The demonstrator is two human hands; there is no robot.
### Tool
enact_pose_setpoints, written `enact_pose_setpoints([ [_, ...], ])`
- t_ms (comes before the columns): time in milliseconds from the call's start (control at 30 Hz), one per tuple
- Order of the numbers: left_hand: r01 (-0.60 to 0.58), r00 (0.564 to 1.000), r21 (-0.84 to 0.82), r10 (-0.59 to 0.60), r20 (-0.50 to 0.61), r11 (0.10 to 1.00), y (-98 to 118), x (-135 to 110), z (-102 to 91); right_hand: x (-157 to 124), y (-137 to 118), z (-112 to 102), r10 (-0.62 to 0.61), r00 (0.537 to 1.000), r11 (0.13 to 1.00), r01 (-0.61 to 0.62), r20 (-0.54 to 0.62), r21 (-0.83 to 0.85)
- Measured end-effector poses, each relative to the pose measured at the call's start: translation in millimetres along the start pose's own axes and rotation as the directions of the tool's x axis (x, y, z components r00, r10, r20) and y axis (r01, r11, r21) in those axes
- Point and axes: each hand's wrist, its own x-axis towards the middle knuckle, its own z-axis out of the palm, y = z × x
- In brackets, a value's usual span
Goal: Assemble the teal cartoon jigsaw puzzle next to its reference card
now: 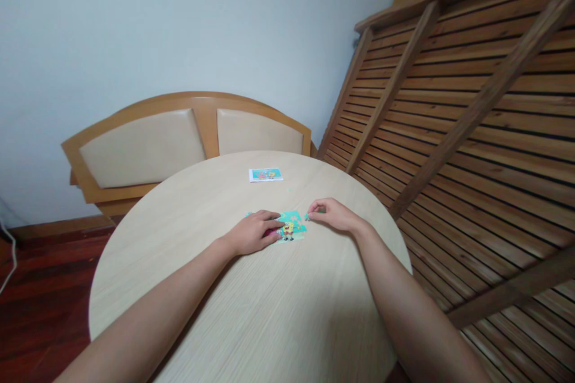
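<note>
Puzzle (293, 226) lies flat, long axis left-right, between both hands.

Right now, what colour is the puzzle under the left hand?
Mostly turquoise, with a yellow cartoon figure on the puzzle; head view.

Puzzle (294, 226) mid-table (269, 311) between both hands, card (266, 175) behind it, headboard (179, 143) beyond.

Small turquoise cartoon puzzle (291, 226), flat, mid-table
</note>
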Motion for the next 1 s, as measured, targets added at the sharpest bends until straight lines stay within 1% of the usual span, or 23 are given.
enact_pose_setpoints([
  [133, -0.003, 1.000, -0.008, 0.003, 0.004, 1.000, -1, 0, 0.7, 0, -11, 7, -0.018, 0.999, 1.000, 0.018, 0.035, 0.011],
  [333, -0.011, 1.000, 0.000, 0.011, 0.007, 1.000, 0, 0, -0.1, 3, -7, 14, -0.030, 0.997, 1.000, 0.030, 0.064, 0.001],
  [600, -0.011, 1.000, -0.003, 0.011, 0.004, 1.000, 0, 1, 0.2, 7, 3, 17, -0.041, 0.999, 0.995, 0.043, 0.032, -0.090],
  [1000, -0.004, 1.000, 0.000, 0.004, 0.013, 1.000, 2, 1, -0.9, 6, -2, 18, -0.053, 0.998, 0.979, 0.055, 0.017, -0.198],
])
